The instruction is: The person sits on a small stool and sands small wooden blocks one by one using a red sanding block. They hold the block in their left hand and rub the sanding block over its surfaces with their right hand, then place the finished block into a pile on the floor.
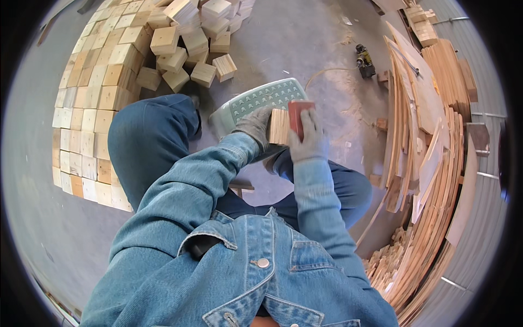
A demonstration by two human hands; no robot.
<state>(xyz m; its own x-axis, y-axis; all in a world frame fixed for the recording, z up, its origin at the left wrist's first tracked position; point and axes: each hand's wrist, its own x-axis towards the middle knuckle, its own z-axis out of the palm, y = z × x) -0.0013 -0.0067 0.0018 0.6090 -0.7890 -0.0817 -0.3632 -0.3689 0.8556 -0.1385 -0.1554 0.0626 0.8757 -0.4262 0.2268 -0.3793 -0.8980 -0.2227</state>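
Note:
My left hand [254, 125], in a grey glove, is closed round the side of a layered wooden block [279, 126]. The block's striped edge grain faces up, above a pale green plastic step stool [234, 109] with a bumpy top. My right hand [308, 137], also gloved, grips a flat reddish-brown sanding block [296, 113]. It presses against or lies right beside the wooden block's right side; I cannot tell whether they touch. Part of each hand's fingers is hidden behind what it holds.
On the left stand neat stacked rows of wooden blocks [87, 114], with a loose heap of blocks [190, 46] beyond. Plywood sheets and strips [436, 180] lean at the right. A yellow-black power tool [365, 61] and sawdust [346, 82] lie on the grey floor.

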